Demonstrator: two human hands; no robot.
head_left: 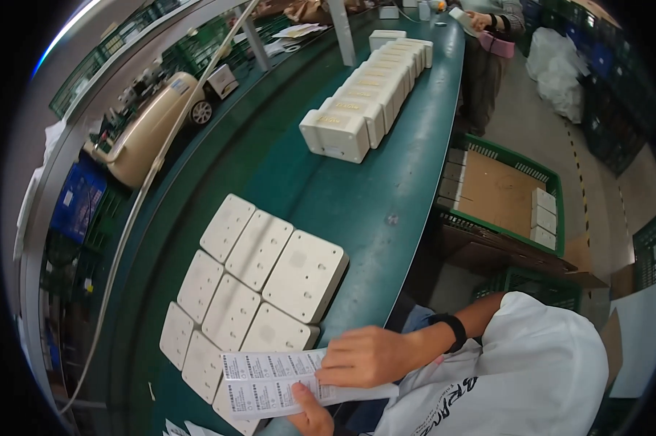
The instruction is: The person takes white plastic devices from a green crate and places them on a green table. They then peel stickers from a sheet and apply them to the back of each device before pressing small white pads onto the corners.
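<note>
A white sheet of printed labels (259,378) is held over the near end of a group of white plastic boxes (231,311). My left hand (313,416) grips its lower edge, thumb on top; the fingers beneath are hidden. My right hand (368,357), with a black band at the wrist, has its fingers bent and closed on the right part of the sheet. Whether a single label is between those fingertips cannot be made out. The boxes lie close together in rows, their faces with small holes turned up.
Farther along the green work surface (371,211) stands a long row of white boxes (364,102). A green crate (557,182) with cardboard and white pieces sits at the right. At the far end, another person's hand (479,20) holds a white piece. A beige tank (150,131) is at left.
</note>
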